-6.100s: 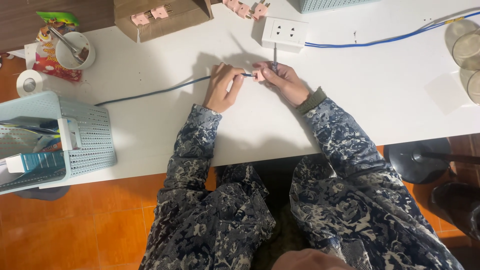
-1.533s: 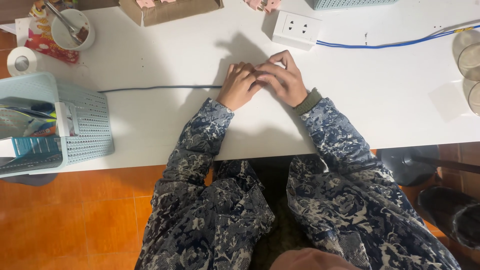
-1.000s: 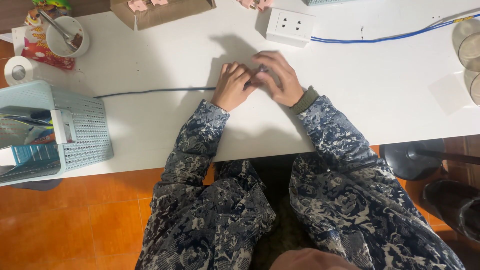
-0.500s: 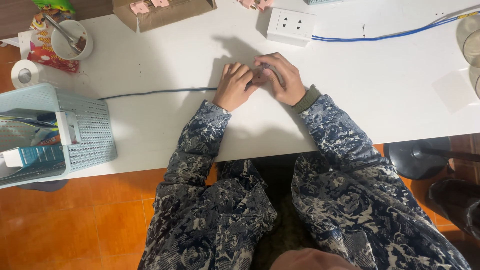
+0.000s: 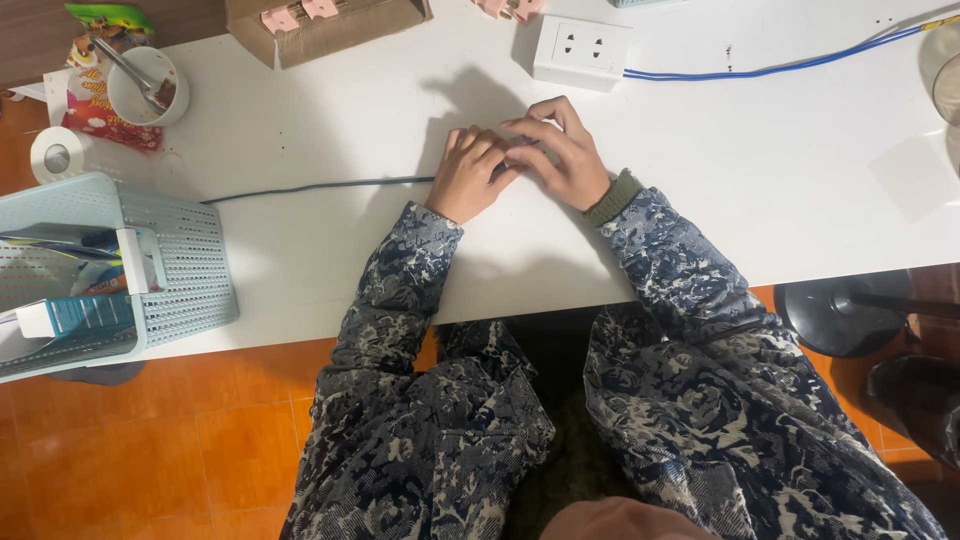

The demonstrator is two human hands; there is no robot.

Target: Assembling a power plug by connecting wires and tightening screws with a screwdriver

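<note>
left hand (image 5: 470, 172) | fingers curled on dark cable (image 5: 320, 187) | right hand (image 5: 562, 150) | fingers bent over cable end, grip unclear

the white desk (image 5: 820, 200) lies bare to the right of the hands, out to a faint clear square patch (image 5: 912, 178). to the left, a dark grey cable (image 5: 320, 186) crosses the surface from the left hand (image 5: 470, 175) toward the pale blue perforated plastic basket (image 5: 170, 265) at the desk's edge. just beyond the right hand (image 5: 560, 150) stands a white socket block (image 5: 582, 50), with a blue cable (image 5: 770, 68) running right from it. a brown cardboard box (image 5: 330, 25) blocks the far edge.
</note>
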